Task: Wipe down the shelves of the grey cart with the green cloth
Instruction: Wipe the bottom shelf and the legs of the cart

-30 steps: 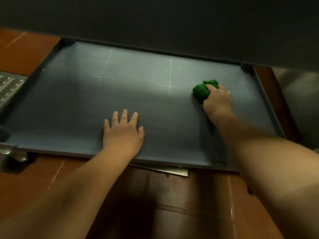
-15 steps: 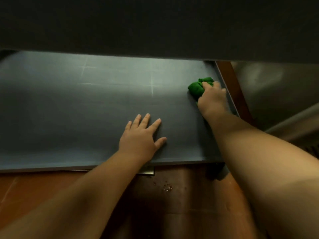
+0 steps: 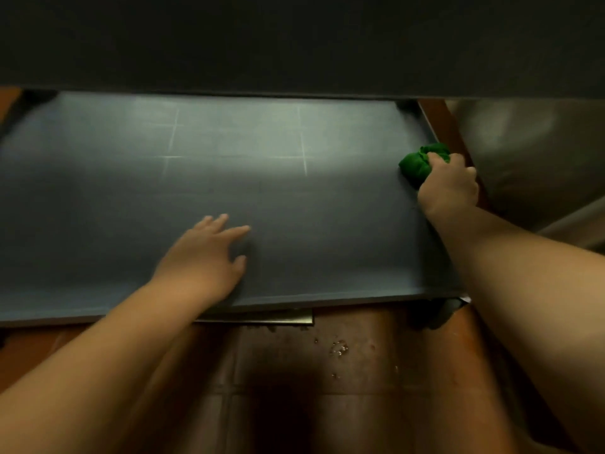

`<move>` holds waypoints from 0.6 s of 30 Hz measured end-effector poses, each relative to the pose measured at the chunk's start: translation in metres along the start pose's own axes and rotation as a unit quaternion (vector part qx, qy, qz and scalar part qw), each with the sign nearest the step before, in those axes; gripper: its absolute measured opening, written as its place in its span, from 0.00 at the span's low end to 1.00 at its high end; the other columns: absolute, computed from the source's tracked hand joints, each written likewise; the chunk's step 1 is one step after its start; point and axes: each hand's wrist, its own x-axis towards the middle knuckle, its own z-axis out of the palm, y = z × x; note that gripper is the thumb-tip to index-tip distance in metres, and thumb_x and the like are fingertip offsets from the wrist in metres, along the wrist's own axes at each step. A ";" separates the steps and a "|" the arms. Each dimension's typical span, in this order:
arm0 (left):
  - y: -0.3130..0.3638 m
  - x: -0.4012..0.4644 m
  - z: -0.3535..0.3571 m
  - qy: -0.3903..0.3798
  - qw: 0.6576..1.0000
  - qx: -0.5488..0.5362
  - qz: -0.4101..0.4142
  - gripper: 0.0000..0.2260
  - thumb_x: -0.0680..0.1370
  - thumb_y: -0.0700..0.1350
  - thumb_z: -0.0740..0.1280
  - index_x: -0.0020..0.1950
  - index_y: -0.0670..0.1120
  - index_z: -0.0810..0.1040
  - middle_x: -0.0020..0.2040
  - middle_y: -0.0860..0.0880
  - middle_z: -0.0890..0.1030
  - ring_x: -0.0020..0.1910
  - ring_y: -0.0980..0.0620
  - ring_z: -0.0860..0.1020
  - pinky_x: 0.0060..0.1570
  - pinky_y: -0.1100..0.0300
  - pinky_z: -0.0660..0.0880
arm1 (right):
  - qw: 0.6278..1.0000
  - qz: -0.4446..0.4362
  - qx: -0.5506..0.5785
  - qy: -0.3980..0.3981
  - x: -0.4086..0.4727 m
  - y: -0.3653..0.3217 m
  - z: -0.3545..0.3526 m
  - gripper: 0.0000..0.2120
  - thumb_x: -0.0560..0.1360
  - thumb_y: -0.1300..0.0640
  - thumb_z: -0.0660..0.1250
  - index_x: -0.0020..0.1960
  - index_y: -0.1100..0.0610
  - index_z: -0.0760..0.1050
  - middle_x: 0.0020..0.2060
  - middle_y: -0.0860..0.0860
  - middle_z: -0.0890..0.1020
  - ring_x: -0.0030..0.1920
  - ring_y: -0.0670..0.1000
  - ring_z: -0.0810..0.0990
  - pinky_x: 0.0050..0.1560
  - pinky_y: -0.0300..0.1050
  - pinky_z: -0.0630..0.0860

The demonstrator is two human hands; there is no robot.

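A: What lies around the hands down there?

B: A dark upper shelf [image 3: 294, 40] hangs over both of them and cuts off the view of the far side of the lower shelf [image 3: 294, 204]. Beyond the right hand [image 3: 448, 188], a strip of brown floor shows past the shelf's right edge, then a dull metal surface [image 3: 530, 158] with a soft sheen. Below the wrists, nearer the person, is a reddish-brown tiled floor [image 3: 294, 371] with a few small wet-looking specks. A thin metal strip [image 3: 262, 319] peeks out under the shelf's front lip between the two arms, and a dark caster [image 3: 438, 311] sits under the corner below the right forearm.

A: And the cloth?

B: The green cloth [image 3: 417, 165] is bunched into a lump, gripped by the right hand with curled fingers, at the shelf's right edge, just ahead of the knuckles. It touches the shelf surface.

A: The other hand?

B: The left hand [image 3: 206, 253] is spread out, fingers straight and slightly blurred, at the shelf's front middle, well apart from the cloth. Whether the palm presses down, I cannot tell.

A: What is the shelf like?

B: Flat, grey, matte plastic by the look of it, with a low raised rim and pale thin lines crossing in a grid ahead of the left fingers
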 end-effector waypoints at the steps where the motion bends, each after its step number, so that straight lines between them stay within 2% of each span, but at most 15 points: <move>1: -0.028 -0.007 -0.007 -0.022 0.999 0.016 -0.035 0.28 0.77 0.58 0.64 0.76 0.60 0.61 0.79 0.48 0.56 0.78 0.47 0.55 0.75 0.54 0.54 | 1.000 0.011 0.003 0.000 -0.002 -0.005 0.000 0.26 0.79 0.57 0.61 0.76 0.46 0.63 0.69 0.59 0.66 0.64 0.66 0.69 0.65 0.60 0.67; 4: -0.102 -0.028 -0.026 -0.042 0.993 0.006 -0.108 0.29 0.75 0.62 0.64 0.75 0.64 0.61 0.79 0.47 0.55 0.77 0.44 0.55 0.74 0.51 0.57 | 0.999 0.042 0.021 0.000 -0.010 -0.026 0.001 0.25 0.78 0.57 0.61 0.75 0.49 0.65 0.68 0.62 0.66 0.65 0.70 0.69 0.67 0.62 0.66; 6: -0.126 -0.034 -0.029 -0.032 0.993 0.039 -0.107 0.29 0.74 0.67 0.61 0.74 0.68 0.57 0.79 0.49 0.56 0.77 0.44 0.55 0.73 0.50 0.60 | 0.998 0.054 0.035 0.005 -0.017 -0.040 0.004 0.26 0.77 0.58 0.62 0.74 0.50 0.65 0.69 0.62 0.65 0.66 0.71 0.68 0.68 0.64 0.65; 9: -0.129 -0.034 -0.022 -0.034 0.991 0.088 -0.095 0.28 0.75 0.69 0.54 0.75 0.70 0.51 0.80 0.51 0.53 0.77 0.44 0.54 0.71 0.51 0.61 | 0.996 0.046 0.070 -0.002 -0.032 -0.073 0.007 0.26 0.77 0.58 0.63 0.75 0.51 0.66 0.71 0.61 0.64 0.68 0.70 0.66 0.71 0.61 0.62; 14: -0.131 -0.031 -0.014 -0.016 0.993 0.081 -0.079 0.28 0.76 0.68 0.52 0.75 0.68 0.50 0.80 0.49 0.53 0.77 0.41 0.52 0.72 0.48 0.59 | 0.992 -0.029 0.126 -0.016 -0.078 -0.174 0.016 0.26 0.76 0.59 0.62 0.74 0.51 0.68 0.72 0.62 0.66 0.67 0.70 0.67 0.73 0.57 0.60; 18: -0.142 -0.031 -0.023 -0.029 0.998 0.044 -0.029 0.29 0.76 0.66 0.57 0.76 0.66 0.53 0.80 0.50 0.53 0.78 0.44 0.52 0.73 0.49 0.57 | 0.989 -0.080 0.120 -0.018 -0.113 -0.243 0.024 0.27 0.77 0.59 0.61 0.76 0.50 0.66 0.73 0.60 0.64 0.67 0.67 0.67 0.72 0.56 0.63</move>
